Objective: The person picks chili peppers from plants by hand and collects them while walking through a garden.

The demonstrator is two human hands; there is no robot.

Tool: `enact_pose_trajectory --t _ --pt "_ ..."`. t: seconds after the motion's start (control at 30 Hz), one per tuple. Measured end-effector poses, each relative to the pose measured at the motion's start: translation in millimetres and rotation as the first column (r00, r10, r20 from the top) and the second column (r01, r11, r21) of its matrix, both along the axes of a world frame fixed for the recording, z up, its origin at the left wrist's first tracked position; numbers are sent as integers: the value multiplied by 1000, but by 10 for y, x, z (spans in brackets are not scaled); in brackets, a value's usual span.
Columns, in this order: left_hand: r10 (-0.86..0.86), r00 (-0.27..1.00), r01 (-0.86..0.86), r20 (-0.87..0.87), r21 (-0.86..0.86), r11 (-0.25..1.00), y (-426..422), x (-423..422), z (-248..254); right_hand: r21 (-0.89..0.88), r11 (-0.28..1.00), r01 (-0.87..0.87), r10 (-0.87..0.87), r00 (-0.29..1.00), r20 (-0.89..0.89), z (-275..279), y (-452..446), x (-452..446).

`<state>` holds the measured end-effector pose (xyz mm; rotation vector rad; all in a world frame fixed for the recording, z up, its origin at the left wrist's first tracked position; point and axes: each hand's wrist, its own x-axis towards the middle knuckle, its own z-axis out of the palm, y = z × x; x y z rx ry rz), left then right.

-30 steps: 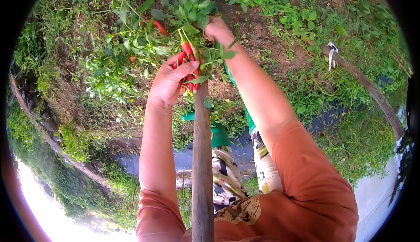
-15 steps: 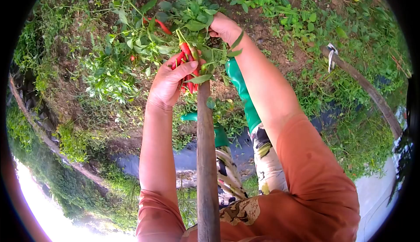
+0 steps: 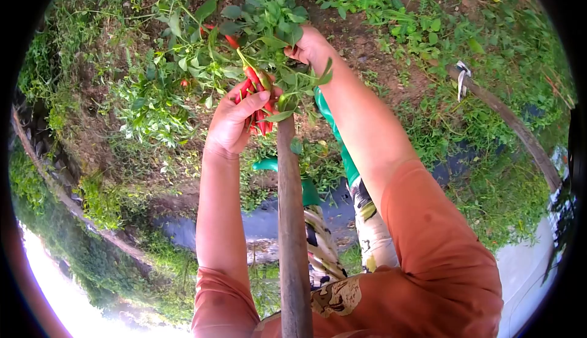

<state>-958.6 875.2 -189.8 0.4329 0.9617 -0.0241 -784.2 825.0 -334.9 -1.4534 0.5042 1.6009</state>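
A bunch of red chili peppers (image 3: pixel 259 121) with green stems is gripped in my left hand (image 3: pixel 232 119), thumb pressed across them. One pepper in the bunch is partly green. My right hand (image 3: pixel 310 47) reaches into the leafy chili plant (image 3: pixel 278 17) with its fingers curled in, their tips hidden behind leaves. What they hold, if anything, I cannot make out. Another red chili (image 3: pixel 232 41) hangs on the plant to the upper left of my right hand.
A wooden post (image 3: pixel 292 228) rises close in front of my body, between my arms. A curved pole (image 3: pixel 513 121) with a white strip tied on it (image 3: pixel 462 81) lies to the right. Green boots (image 3: pixel 343 145) stand among weeds beside dark plastic sheeting (image 3: pixel 257 219).
My right hand has shifted slightly down and left at the plant. The chilies in my left hand have tilted a little to the left.
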Motion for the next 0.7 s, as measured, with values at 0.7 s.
enact_pose_trajectory --t 0.7 --pt "134 988 -134 82 -2 991 18 -208 -13 37 971 -238 198 878 436 -349 -607 94"
